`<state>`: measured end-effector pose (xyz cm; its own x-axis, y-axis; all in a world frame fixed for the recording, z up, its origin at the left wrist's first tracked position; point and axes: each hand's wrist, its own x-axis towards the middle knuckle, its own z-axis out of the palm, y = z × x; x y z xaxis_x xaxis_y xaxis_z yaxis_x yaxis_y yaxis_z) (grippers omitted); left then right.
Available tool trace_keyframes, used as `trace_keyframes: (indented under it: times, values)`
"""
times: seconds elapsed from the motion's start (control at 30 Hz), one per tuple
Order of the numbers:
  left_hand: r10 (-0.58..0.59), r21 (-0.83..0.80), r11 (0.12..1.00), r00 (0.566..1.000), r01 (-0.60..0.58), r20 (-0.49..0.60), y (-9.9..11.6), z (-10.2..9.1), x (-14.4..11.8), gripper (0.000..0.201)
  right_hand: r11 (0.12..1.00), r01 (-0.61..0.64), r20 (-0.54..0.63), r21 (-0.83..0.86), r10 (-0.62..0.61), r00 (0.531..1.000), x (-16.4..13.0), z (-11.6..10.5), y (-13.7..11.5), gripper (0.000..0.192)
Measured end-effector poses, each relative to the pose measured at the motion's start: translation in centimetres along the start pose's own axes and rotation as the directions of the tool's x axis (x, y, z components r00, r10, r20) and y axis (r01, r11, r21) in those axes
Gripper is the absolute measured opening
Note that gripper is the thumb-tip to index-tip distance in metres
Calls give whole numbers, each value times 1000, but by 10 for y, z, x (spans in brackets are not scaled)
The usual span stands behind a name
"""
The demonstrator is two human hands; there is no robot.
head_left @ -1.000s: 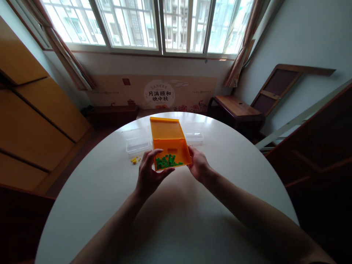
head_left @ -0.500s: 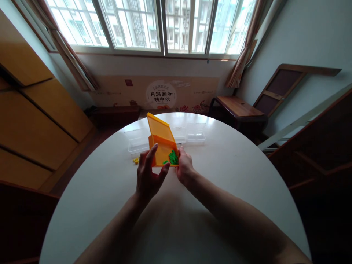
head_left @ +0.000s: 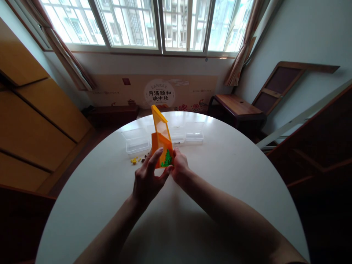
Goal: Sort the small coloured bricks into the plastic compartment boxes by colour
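An orange plastic box (head_left: 155, 141) with its hinged lid (head_left: 158, 119) raised is held up above the table, tipped so that its inside faces me. Small green pieces (head_left: 167, 158) are heaped in its lower right corner. My left hand (head_left: 148, 174) grips the box from the near left, with the thumb at the bottom edge and a finger across the opening. On the right side my right hand (head_left: 180, 165) is closed on the box; most of its fingers are hidden behind it. Small yellow pieces (head_left: 134, 161) and dark brown pieces (head_left: 143, 160) lie left of the box.
Clear plastic boxes with open lids stand farther back on the round white table (head_left: 233, 183), one at the left (head_left: 137, 145) and another at the right (head_left: 194, 136). More clear plastic shows between them. A wooden chair (head_left: 239, 106) stands beyond the table at the right.
The orange box has turned, so its opening looks narrower and more yellow and brown pieces show. Inside it, the green pieces appear gathered in one corner. Both hands keep their hold.
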<state>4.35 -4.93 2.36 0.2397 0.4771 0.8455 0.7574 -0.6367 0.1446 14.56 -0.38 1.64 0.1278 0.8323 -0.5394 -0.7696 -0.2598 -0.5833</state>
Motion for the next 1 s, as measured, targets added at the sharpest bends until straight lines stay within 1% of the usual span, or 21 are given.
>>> trace_keyframes:
  times: [0.07,0.17,0.27,0.37,0.43,0.53,0.63,0.77,0.87,1.0]
  values:
    - [26,13,1000,1000,-26,17,5,-1,3,63,1000,-5,4,-12,5,1000,-3,0,-2,29]
    - [25,27,999,999,-26,29,10,-1,6,59,998,-58,4,-10,58,998,-5,0,-4,32]
    - [-4,53,999,1000,5,-15,12,0,7,58,993,-110,25,35,109,994,-2,-2,-4,32]
    - [-19,60,998,999,22,-48,13,2,8,57,988,-139,83,60,134,987,4,-5,-2,33]
    - [-4,54,999,999,6,-46,13,4,7,56,991,-134,123,29,130,984,8,-8,0,33]
    - [42,59,998,998,-39,-52,14,5,7,55,995,-95,167,-39,100,981,13,-12,1,34]
    - [46,82,996,997,-41,-61,14,7,8,54,997,-82,149,-6,82,985,14,-12,1,33]
    - [68,98,993,996,-62,-55,14,9,8,58,984,-151,126,97,139,982,12,-10,-1,32]
    - [102,114,989,993,-96,-51,16,9,8,64,969,-201,110,142,186,976,8,-8,-5,35]
    - [190,155,971,981,-184,-27,16,9,6,73,964,-186,57,191,178,982,3,-5,-11,34]
